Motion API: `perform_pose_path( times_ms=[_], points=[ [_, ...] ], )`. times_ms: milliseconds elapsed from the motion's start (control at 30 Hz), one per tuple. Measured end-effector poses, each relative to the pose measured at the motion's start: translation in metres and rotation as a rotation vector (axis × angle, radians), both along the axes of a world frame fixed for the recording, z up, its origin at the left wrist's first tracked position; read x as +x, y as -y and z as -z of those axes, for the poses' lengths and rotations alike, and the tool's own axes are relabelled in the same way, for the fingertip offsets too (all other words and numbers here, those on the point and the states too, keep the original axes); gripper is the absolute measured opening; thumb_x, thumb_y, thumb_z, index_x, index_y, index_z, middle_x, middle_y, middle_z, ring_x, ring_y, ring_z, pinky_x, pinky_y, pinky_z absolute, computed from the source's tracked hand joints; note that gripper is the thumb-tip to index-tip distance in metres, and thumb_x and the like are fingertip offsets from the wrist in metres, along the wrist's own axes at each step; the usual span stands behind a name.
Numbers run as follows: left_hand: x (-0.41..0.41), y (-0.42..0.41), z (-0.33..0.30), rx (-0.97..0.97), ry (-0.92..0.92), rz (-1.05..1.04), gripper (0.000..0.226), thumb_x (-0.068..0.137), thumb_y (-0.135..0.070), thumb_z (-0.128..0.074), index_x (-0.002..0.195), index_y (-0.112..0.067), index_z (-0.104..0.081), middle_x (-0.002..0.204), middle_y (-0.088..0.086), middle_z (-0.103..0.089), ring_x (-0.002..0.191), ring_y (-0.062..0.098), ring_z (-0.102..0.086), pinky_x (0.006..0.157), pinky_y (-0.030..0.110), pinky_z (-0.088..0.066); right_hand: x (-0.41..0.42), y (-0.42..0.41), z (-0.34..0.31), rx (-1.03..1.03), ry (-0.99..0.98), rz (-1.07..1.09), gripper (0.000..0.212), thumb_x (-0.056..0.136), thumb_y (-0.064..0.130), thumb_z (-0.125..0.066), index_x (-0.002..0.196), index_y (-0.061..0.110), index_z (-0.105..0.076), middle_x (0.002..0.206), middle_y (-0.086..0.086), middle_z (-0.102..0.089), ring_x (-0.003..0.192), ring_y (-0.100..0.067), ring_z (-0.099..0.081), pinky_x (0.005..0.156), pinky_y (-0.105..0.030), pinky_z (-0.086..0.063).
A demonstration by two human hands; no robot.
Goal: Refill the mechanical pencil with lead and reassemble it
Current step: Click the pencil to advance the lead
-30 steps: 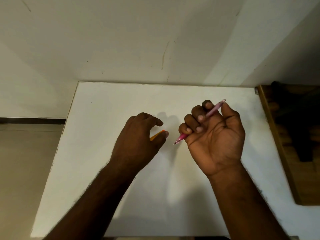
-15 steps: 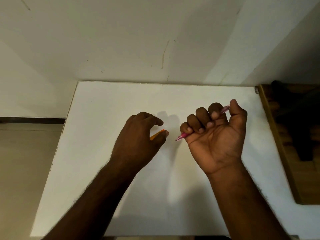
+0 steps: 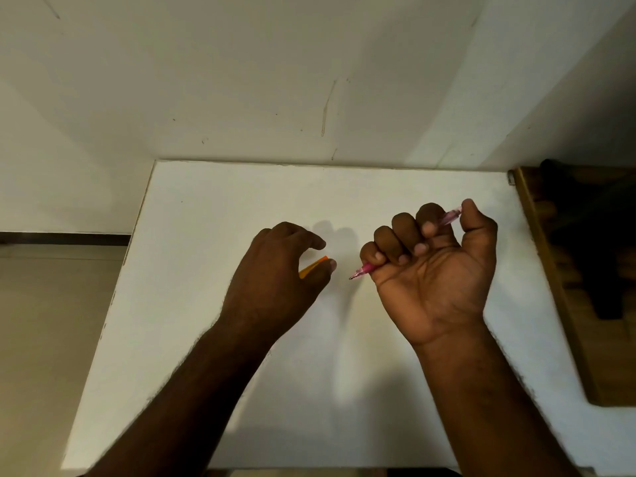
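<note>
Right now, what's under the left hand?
An orange piece sticks out between the thumb and fingers of the left hand, above the white table. The hand covers the rest of it, so its full shape and whether it touches the table can't be seen.

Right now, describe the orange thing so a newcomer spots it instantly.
On the white table, find the left hand, palm down near the centre. The small orange piece peeks out between its thumb and fingers, the only orange item; the right hand's pencil is pink.

Plain room: white table, bare wall
</note>
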State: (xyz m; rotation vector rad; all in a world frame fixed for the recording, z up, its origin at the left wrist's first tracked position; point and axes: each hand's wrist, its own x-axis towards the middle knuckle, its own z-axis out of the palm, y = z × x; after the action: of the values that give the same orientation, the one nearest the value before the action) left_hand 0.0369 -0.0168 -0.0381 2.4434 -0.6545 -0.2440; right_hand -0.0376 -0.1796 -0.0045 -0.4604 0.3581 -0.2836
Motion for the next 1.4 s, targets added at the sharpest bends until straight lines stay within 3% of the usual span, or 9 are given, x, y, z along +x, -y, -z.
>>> perform_pose_path(
  times_ms=[267,1400],
  points=[
    [-0.0002,-0.0003,0.0011,0.001,0.001,-0.006,0.035,0.089,-0.05,-0.066,0.119,-0.033,-0.067,0.123,-0.014,-0.062,0.119,0.01,-0.053,0.09,0.02,-0.036,0.0002,-0.0001,0.0006,-0.01,-0.017,0.009,0.045,0.093,0.052,-0.041,0.066,0.015,-0.043,0.059,0.001,-0.031,0.057,-0.018,-0.022,0.058,-0.033,-0.031],
    [0.0002,-0.0003,0.0007,-0.006,0.003,0.0,0.036,0.088,-0.05,-0.066,0.12,-0.033,-0.067,0.123,-0.013,-0.062,0.119,0.011,-0.054,0.091,0.021,-0.037,-0.0005,0.002,0.0028,0.033,-0.014,0.052,0.048,0.095,0.054,-0.038,0.067,0.016,-0.045,0.058,0.003,-0.031,0.055,-0.017,-0.024,0.055,-0.031,-0.033]
  ],
)
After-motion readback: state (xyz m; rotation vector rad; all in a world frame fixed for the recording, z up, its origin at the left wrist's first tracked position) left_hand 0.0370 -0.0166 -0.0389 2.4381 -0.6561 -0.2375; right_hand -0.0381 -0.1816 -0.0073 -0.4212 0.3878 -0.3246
